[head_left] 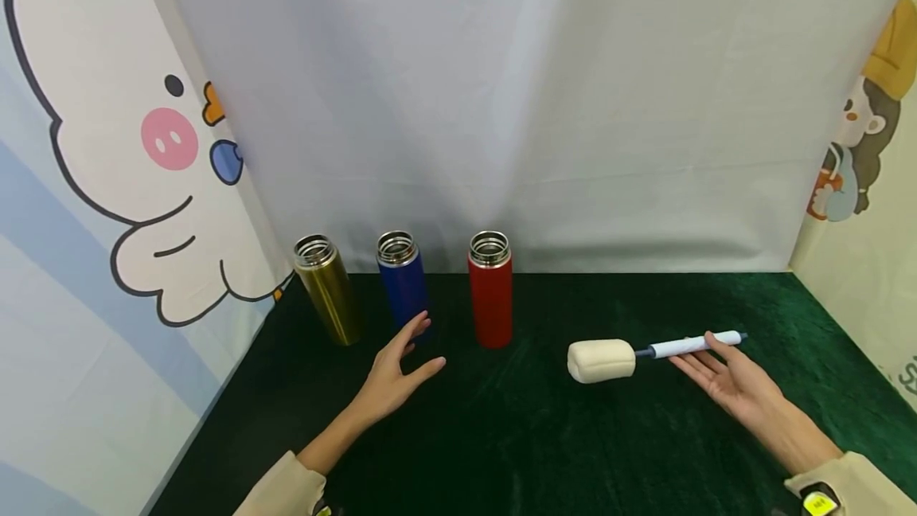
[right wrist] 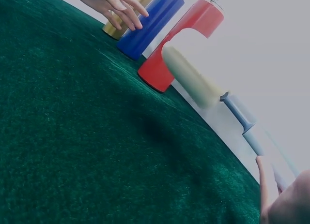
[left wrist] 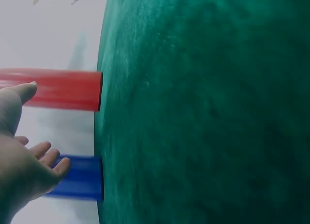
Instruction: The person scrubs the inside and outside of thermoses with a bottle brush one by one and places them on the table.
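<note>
My right hand [head_left: 738,385] holds a sponge bottle brush [head_left: 602,361] by its white handle [head_left: 688,345], thumb on top and fingers beneath. The brush's cream sponge head points left, raised over the cloth in the right wrist view. My left hand [head_left: 390,381] is held out with its fingers spread and nothing in its grasp. Its fingertips overlap the lower part of the blue bottle [head_left: 404,285] in the head view. To the right of that bottle stands a red bottle [head_left: 491,301], and to its left a gold one [head_left: 329,297]. All three are upright and lidless.
Dark green velvety cloth [head_left: 501,436] covers the table. A pale grey curtain [head_left: 537,142] hangs right behind the bottles. Side panels with cartoon figures border the table, a white character [head_left: 107,102] on the left and a child figure [head_left: 860,126] on the right.
</note>
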Available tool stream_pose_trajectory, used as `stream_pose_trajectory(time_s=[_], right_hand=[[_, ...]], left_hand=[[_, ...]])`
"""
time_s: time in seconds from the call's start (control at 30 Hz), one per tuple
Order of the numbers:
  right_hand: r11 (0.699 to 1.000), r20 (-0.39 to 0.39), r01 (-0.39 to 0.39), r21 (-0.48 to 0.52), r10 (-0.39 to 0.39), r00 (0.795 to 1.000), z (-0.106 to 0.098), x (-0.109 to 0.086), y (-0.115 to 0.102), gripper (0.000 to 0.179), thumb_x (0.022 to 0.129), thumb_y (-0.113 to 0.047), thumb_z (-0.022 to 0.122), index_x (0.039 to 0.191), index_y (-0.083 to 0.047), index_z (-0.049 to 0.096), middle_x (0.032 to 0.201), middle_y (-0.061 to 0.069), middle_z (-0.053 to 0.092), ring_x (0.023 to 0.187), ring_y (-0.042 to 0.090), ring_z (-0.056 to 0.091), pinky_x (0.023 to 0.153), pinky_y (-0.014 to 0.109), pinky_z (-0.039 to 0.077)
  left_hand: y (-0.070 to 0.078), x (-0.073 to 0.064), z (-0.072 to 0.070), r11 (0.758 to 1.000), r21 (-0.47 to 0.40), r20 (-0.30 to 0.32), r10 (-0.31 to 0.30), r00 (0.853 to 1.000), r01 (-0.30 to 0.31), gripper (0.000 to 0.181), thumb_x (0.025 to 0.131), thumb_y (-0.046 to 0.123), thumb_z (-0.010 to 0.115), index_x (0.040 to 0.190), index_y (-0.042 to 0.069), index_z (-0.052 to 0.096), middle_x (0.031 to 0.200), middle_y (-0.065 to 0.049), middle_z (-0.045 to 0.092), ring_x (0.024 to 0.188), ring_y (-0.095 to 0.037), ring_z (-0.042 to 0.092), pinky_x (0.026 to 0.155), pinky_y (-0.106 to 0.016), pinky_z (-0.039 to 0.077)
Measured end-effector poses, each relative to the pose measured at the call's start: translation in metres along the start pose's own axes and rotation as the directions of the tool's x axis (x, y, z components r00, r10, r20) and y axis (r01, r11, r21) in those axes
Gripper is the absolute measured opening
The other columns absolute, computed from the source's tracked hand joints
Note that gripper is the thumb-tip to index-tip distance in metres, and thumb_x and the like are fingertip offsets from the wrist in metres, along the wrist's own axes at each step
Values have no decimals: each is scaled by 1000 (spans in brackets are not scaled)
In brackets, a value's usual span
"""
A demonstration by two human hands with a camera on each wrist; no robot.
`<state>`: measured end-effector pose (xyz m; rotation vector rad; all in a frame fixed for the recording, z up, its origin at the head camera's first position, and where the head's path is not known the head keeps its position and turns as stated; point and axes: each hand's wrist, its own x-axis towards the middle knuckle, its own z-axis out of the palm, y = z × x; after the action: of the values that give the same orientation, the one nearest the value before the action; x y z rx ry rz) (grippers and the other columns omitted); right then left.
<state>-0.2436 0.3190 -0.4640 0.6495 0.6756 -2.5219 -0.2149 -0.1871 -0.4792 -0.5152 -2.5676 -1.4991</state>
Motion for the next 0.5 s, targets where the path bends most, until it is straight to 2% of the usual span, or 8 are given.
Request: stream_pose_trajectory(time_s=[0.13, 0.3, 0.5], right_hand=[[991, 36, 61, -118, -58, 998, 1, -1, -2, 27, 105, -26, 54, 124, -38, 38, 92, 11, 72, 87, 28, 74, 105, 41, 55], [944, 106, 168, -283, -144, 984, 1, 0, -5, 6, 106, -29, 51, 111, -27, 49, 96, 1, 75, 89, 19, 75, 89, 39, 63], [918, 156, 209, -338, -165, 974, 4, 1, -8, 5, 106, -28, 52, 109, -26, 55, 98, -2, 76, 93, 15, 75, 86, 36, 63]], left_hand=[[-3, -9, -11, 999, 36, -6, 0, 1000, 0, 76, 97, 23, 70, 160, 9, 30, 160, -21, 40, 147, -40, 40, 117, -62, 37], [-8, -19, -23, 996, 88, -17, 7, 1000, -6, 75, 98, 24, 69, 160, 9, 30, 161, -20, 41, 147, -41, 40, 116, -64, 38], [-13, -27, -40, 993, 118, -59, 18, 998, -11, 73, 98, 20, 69, 159, 10, 31, 160, -21, 40, 147, -44, 39, 115, -67, 37]])
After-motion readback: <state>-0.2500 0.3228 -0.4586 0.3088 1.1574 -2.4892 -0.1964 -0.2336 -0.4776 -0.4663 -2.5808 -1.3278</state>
